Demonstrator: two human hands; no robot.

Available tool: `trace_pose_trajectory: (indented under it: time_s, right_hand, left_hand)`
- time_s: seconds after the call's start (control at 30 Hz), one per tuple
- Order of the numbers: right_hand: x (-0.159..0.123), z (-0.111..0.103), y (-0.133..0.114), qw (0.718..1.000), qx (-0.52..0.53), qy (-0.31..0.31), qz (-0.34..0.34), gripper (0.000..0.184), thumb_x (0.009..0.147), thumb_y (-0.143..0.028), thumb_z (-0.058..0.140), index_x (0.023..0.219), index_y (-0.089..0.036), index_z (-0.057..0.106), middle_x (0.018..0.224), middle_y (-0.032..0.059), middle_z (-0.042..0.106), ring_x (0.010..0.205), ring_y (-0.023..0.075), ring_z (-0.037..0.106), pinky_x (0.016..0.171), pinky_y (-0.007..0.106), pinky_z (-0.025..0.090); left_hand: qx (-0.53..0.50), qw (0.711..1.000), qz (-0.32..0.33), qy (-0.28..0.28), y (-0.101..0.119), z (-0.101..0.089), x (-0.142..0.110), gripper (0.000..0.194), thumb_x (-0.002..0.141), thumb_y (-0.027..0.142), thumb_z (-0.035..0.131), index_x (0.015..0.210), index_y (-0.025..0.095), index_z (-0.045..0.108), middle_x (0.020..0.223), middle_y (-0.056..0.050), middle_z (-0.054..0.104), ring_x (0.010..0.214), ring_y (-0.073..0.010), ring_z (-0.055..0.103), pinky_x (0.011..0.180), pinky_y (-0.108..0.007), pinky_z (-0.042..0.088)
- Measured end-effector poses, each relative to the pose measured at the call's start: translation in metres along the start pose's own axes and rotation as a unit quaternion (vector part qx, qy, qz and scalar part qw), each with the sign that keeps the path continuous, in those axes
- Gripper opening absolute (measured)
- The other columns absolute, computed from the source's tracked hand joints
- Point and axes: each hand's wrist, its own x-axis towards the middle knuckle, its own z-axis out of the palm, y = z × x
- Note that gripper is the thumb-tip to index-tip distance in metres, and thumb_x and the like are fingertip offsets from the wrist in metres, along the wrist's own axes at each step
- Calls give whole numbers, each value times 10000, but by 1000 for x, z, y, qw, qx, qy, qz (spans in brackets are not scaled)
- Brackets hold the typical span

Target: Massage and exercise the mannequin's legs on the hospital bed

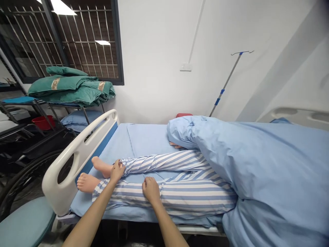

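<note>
Left arm (87, 224) and right arm (169, 226), both bare, coming up from the bottom edge of the frame and reaching over a bed. Left hand (117, 171) on the cuff of the striped pants (164, 195), right by the far ankle, with the fingers curled over and closed on the cloth. Right hand (151, 190) on the near shin, higher up the leg, with the fingers close together and bent down on the stripes, and no way to tell a firm hold from a soft touch. Both hands well apart, both on top of the legs.

Two bare feet (87, 182) near the low end of the bed, pointing left toward a white bed rail (77, 161). Legs lying flat on a light blue sheet (113, 151) in the middle of the frame. Rest of the body hidden under a big blue blanket (257, 161), with only a small hand (175, 145) poking out at its edge. Something red (183, 115) just behind the blanket, too hidden to name.

Red tub (43, 122) low down at the left, its inside out of sight. Folded green blankets (69, 87) on a metal rack (86, 115) at upper left, above a blue pillow (79, 120). Barred window (87, 41) at the top left, drip pole (226, 82) against the white wall at upper right, dark wheel (25, 178) and teal seat (24, 223) at lower left.
</note>
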Motion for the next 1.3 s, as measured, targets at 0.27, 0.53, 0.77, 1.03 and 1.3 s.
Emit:
trace_pose_trajectory:
  time_s: [0.27,0.53,0.77,1.03,1.3]
  right_hand:
    - [0,2,0,1000,-8,5,0,106,779,-160,446,766,-180,549,809,54,588,817,183,492,704,267,325]
    - [0,7,1,999,-13,34,-8,83,774,-151,461,738,-172,533,777,45,579,788,170,481,685,261,294]
    - [-1,7,1,999,-14,44,-13,77,765,-143,468,730,-175,528,768,42,575,780,165,478,678,259,290]
    - [0,9,0,999,-14,48,-10,64,747,-136,476,740,-175,526,765,42,567,779,172,472,685,269,293]
    - [-1,8,0,998,-12,58,-18,96,726,-94,468,702,-180,503,734,32,545,747,165,456,665,274,284]
  left_hand:
    - [57,996,-62,13,-37,-26,19,370,743,271,456,1094,161,486,923,-98,648,877,-226,598,724,-286,424]
    - [180,976,23,123,-42,-89,8,353,748,213,403,1073,175,535,914,-107,621,787,-238,586,681,-329,423]
    - [104,983,149,40,-20,-46,10,255,718,178,417,907,184,587,897,-36,639,841,-161,578,791,-266,431]
    - [-29,995,98,14,-4,-3,46,290,751,311,374,896,170,583,865,-33,650,832,-159,583,766,-255,437]
    - [154,986,57,-27,-27,4,64,256,747,357,398,678,184,574,681,-48,637,712,-186,581,652,-262,388]
